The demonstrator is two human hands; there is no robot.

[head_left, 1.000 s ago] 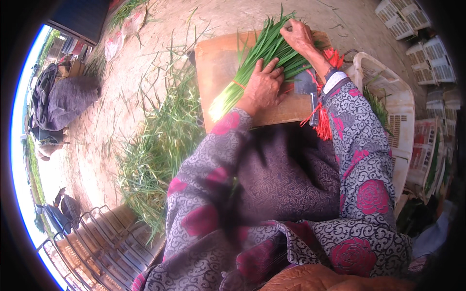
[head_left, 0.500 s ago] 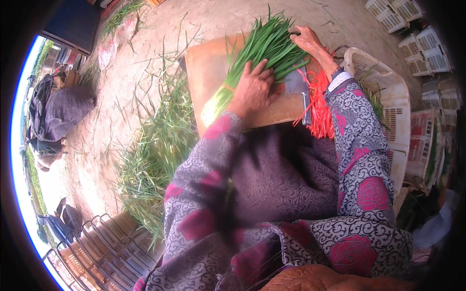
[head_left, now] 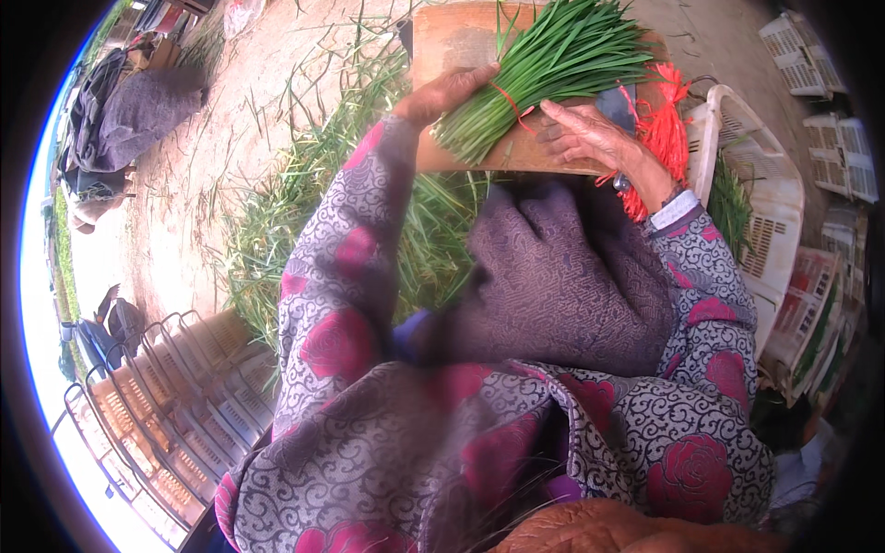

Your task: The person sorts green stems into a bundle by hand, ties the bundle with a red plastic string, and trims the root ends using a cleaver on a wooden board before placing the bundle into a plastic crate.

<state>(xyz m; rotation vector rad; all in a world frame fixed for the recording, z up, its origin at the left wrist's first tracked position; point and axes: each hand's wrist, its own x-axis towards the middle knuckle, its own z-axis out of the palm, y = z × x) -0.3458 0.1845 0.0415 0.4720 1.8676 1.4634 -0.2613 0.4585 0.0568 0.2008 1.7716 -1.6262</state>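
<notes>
A bunch of green garlic chives (head_left: 562,55), tied with a red string (head_left: 510,103), lies slantwise on a tan board (head_left: 442,46). Its pale stem ends point down-left and its leaves up-right. My left hand (head_left: 445,95) grips the bunch's left side by the tie, thumb showing and the other fingers mostly hidden. My right hand (head_left: 585,138) is open beside the stems, fingers stretched out, holding nothing. Behind it, a knife blade (head_left: 619,104) shows in part on the board. A bundle of red strings (head_left: 666,124) hangs at the board's right edge.
Loose grassy leaves (head_left: 313,221) are heaped left of my lap. A white plastic crate (head_left: 770,221) with greens stands at right, and stacked crates (head_left: 166,405) at lower left. Dark cloth (head_left: 143,115) lies piled at upper left. More crates (head_left: 843,152) stand far right.
My left hand has gone from atop the bunch to its left side near the tie. My right hand has left the leaf tips and come down beside the stems. The whole view has shifted.
</notes>
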